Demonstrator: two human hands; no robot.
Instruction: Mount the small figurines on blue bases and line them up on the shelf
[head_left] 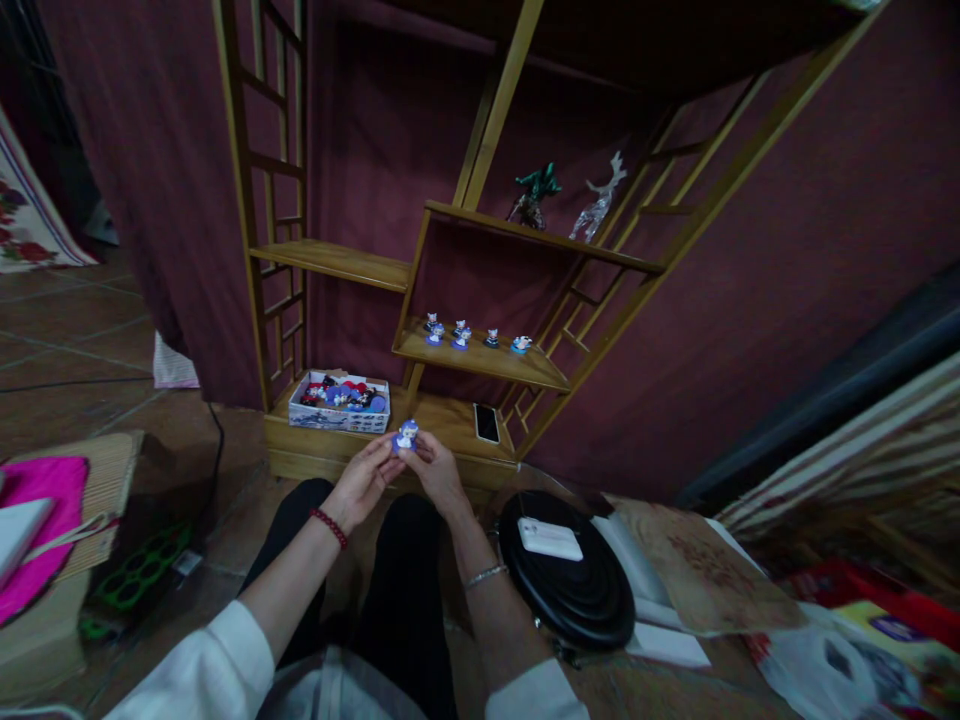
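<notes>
Between my two hands is a small purple-and-white figurine [406, 436] on a purple base, held upright in front of the shelf unit. My left hand [365, 480] has its fingers on the figurine's left side. On the other side, my right hand [435, 470] pinches it with thumb and fingers. Just beyond my left hand stands an open box [339, 420] filled with small red, purple and dark figurines. Several similar little figurines [461, 338] stand on the raised middle shelf [487, 362], some with purple bases and some with dark ones.
A phone [486, 423] lies on the bottom board. Higher up stand a dark green figure [535, 194] and a clear deer ornament [598, 200]. A round black stool [566, 580] with a white object on it is at my right; a pink cloth [56, 500] lies at left.
</notes>
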